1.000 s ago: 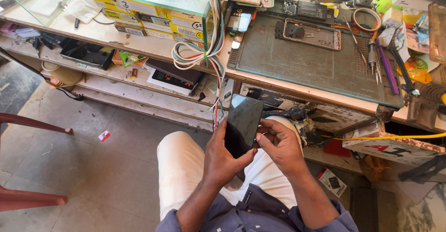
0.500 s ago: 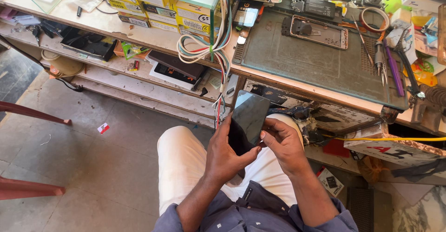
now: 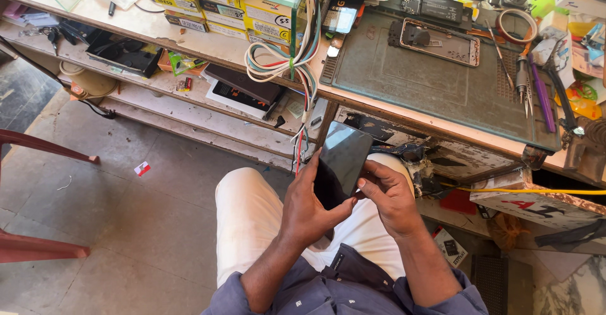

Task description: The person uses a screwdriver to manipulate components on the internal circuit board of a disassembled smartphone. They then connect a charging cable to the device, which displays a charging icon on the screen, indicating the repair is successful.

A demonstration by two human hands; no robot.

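A dark, glossy phone screen panel (image 3: 343, 158) is held over my lap, tilted up toward the workbench. My left hand (image 3: 307, 209) grips its left edge and lower corner, thumb pressed against the bottom. My right hand (image 3: 389, 192) pinches the lower right edge with thumb and fingertips. I sit in white trousers and a blue-grey shirt in front of the bench.
A grey work mat (image 3: 435, 81) on the bench carries a phone frame (image 3: 439, 40), with screwdrivers and tweezers (image 3: 527, 78) at its right. A bundle of coloured wires (image 3: 297, 59) hangs over the bench edge. Yellow boxes (image 3: 208, 5) sit left. A red chair (image 3: 35, 198) stands at far left.
The view has shifted slightly; both hands keep hold of the panel, which stays over my lap with little movement.
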